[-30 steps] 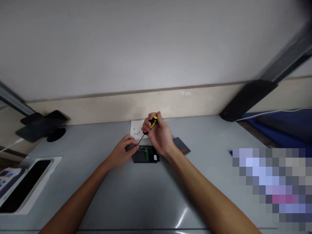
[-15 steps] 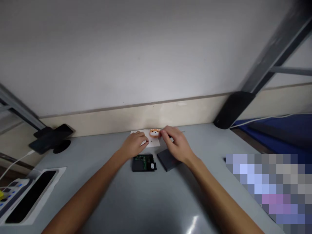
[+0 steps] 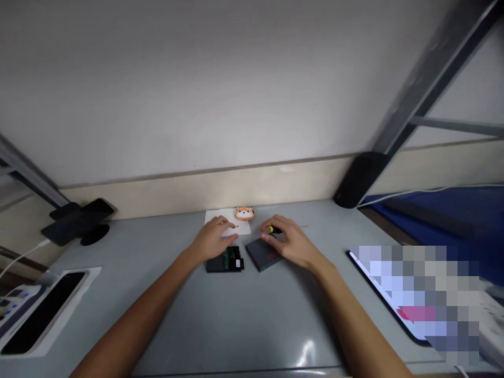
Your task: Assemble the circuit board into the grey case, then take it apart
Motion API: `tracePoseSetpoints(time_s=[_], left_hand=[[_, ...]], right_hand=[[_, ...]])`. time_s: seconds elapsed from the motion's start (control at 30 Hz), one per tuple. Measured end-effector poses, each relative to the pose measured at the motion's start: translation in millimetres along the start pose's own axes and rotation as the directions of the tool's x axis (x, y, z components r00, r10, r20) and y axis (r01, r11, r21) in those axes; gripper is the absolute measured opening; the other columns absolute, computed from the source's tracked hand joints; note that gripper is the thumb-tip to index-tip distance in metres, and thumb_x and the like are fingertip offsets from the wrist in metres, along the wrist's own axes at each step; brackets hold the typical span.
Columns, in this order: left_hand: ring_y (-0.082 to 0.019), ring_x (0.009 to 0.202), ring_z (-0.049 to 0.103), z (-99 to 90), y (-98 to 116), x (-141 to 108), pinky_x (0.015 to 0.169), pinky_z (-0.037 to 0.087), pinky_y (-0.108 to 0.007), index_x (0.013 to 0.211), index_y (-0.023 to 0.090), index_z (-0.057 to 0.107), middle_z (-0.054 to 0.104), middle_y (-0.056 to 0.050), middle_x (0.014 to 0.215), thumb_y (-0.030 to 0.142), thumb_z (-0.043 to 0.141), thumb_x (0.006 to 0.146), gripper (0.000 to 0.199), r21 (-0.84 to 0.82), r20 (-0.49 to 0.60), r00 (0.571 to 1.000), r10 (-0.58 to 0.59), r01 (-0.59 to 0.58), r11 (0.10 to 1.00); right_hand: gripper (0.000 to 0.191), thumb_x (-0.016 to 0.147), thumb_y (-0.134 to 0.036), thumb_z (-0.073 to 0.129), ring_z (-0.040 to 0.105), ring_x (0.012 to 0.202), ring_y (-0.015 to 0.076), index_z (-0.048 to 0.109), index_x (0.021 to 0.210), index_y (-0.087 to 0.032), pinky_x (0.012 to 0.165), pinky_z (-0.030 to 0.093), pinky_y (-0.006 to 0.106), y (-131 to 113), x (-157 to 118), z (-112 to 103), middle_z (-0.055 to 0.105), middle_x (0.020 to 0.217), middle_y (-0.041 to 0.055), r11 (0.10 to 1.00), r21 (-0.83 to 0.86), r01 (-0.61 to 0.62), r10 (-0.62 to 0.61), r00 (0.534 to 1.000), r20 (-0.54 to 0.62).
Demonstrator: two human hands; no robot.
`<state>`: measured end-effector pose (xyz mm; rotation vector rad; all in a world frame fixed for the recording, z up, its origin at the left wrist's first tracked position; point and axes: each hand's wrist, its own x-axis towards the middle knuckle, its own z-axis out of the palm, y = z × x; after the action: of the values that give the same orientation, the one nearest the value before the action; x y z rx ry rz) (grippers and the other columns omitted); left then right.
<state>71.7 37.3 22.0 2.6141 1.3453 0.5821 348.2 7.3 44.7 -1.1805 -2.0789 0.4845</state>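
Note:
A black device with an exposed green circuit board (image 3: 226, 260) lies on the grey table, partly under my left hand (image 3: 214, 239). That hand has its thumb and fingers apart, with nothing seen between them. To the right, my right hand (image 3: 286, 239) has its fingers around a screwdriver with a yellow-ended dark handle (image 3: 271, 229), its thin shaft pointing right. Below this hand is a dark flat case (image 3: 260, 254). Behind the device, a white paper sheet (image 3: 243, 229) bears tiny dark bits, and an orange animal-face item (image 3: 244, 213) sits at its edge.
A phone on a stand (image 3: 81, 220) and another phone on white paper (image 3: 47, 310) are at the left, near a power strip (image 3: 18, 304). A black cylinder (image 3: 360, 179) stands at the back right. A lit tablet (image 3: 388, 294), partly pixelated, lies at the right.
The view has shifted a little. My left hand has opened its fingers and sits over the device's edge. My right hand has drawn back from the orange item, and the screwdriver's yellow end now shows.

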Motion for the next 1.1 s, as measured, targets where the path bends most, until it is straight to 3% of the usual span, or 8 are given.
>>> tracePoseSetpoints(time_s=[0.17, 0.27, 0.43, 0.57, 0.7, 0.8, 1.0, 1.1], left_hand=[[-0.028, 0.128, 0.055, 2.5, 20, -45, 0.108, 0.045, -0.045, 0.142, 0.028, 0.053, 0.059, -0.007, 0.141, 0.055, 0.077, 0.083, 0.069, -0.110, 0.061, 0.997, 0.041, -0.034, 0.993], [-0.027, 0.126, 0.056, 4.9, 20, -51, 0.108, 0.045, -0.044, 0.140, 0.030, 0.055, 0.062, -0.005, 0.138, 0.050, 0.074, 0.088, 0.060, -0.102, 0.065, 0.996, 0.058, -0.051, 0.993], [-0.025, 0.120, 0.058, 0.5, 16, -40, 0.105, 0.045, -0.043, 0.141, 0.032, 0.053, 0.066, -0.004, 0.130, 0.049, 0.067, 0.094, 0.052, -0.044, 0.078, 0.978, 0.192, -0.189, 0.981], [-0.024, 0.119, 0.058, -7.9, 22, -36, 0.104, 0.046, -0.041, 0.144, 0.029, 0.048, 0.064, -0.006, 0.132, 0.050, 0.062, 0.097, 0.053, -0.051, -0.013, 0.971, 0.239, -0.239, 0.970], [-0.028, 0.109, 0.061, -7.2, 47, -49, 0.098, 0.047, -0.044, 0.145, 0.022, 0.048, 0.068, -0.011, 0.119, 0.056, 0.057, 0.098, 0.059, 0.114, -0.097, 0.901, 0.423, -0.412, 0.904], [-0.028, 0.103, 0.062, 4.6, 67, -67, 0.100, 0.045, -0.044, 0.144, 0.020, 0.051, 0.070, -0.010, 0.108, 0.059, 0.055, 0.097, 0.061, 0.206, 0.049, 0.850, 0.524, -0.522, 0.828], [-0.029, 0.110, 0.060, 13.6, 67, -81, 0.101, 0.043, -0.046, 0.146, 0.021, 0.049, 0.068, -0.011, 0.119, 0.074, 0.051, 0.091, 0.076, 0.137, 0.016, 0.904, 0.428, -0.426, 0.894], [-0.029, 0.112, 0.058, -1.4, 47, -78, 0.101, 0.043, -0.048, 0.142, 0.024, 0.053, 0.065, -0.011, 0.125, 0.052, 0.051, 0.101, 0.050, 0.102, -0.018, 0.955, 0.295, -0.292, 0.951]], right_hand=[[0.035, 0.084, -0.031, 0.073, 0.059, 0.119, 0.0286, 0.065, 0.118, -0.031, 0.104, 0.043, 0.050, 10, -5, 7, 0.065, 0.131, 0.0049, 0.996, -0.086, 0.035, -0.021, 0.988, 0.150], [0.036, 0.085, -0.028, 0.072, 0.060, 0.115, 0.0277, 0.064, 0.119, -0.033, 0.102, 0.044, 0.050, 10, -6, 9, 0.068, 0.126, 0.0037, 0.996, -0.088, 0.016, 0.001, 0.982, 0.190], [0.028, 0.089, -0.033, 0.070, 0.061, 0.109, 0.0260, 0.066, 0.116, -0.030, 0.098, 0.047, 0.046, 5, -5, 14, 0.069, 0.116, 0.0056, 0.998, -0.067, 0.008, 0.001, 0.991, 0.131], [0.022, 0.091, -0.037, 0.069, 0.062, 0.103, 0.0255, 0.068, 0.111, -0.028, 0.092, 0.050, 0.044, 7, -2, 22, 0.069, 0.110, 0.0069, 0.995, -0.101, -0.002, 0.011, 0.995, 0.095], [0.023, 0.091, -0.036, 0.069, 0.063, 0.104, 0.0258, 0.067, 0.112, -0.027, 0.093, 0.050, 0.044, 11, -3, 24, 0.070, 0.112, 0.0074, 0.995, -0.105, -0.001, 0.008, 0.997, 0.072], [0.025, 0.091, -0.036, 0.069, 0.063, 0.105, 0.0266, 0.066, 0.114, -0.027, 0.093, 0.051, 0.045, 12, -4, 22, 0.070, 0.112, 0.0077, 0.994, -0.105, 0.003, 0.006, 0.996, 0.084], [0.019, 0.093, -0.031, 0.066, 0.067, 0.096, 0.0230, 0.068, 0.110, -0.026, 0.087, 0.054, 0.041, 9, -2, 21, 0.070, 0.109, 0.0067, 0.999, -0.020, -0.033, 0.035, 0.993, 0.115], [0.014, 0.095, -0.031, 0.063, 0.068, 0.091, 0.0207, 0.069, 0.108, -0.027, 0.083, 0.054, 0.037, 7, -1, 20, 0.070, 0.109, 0.0053, 0.998, -0.019, -0.052, 0.054, 0.990, 0.127]])
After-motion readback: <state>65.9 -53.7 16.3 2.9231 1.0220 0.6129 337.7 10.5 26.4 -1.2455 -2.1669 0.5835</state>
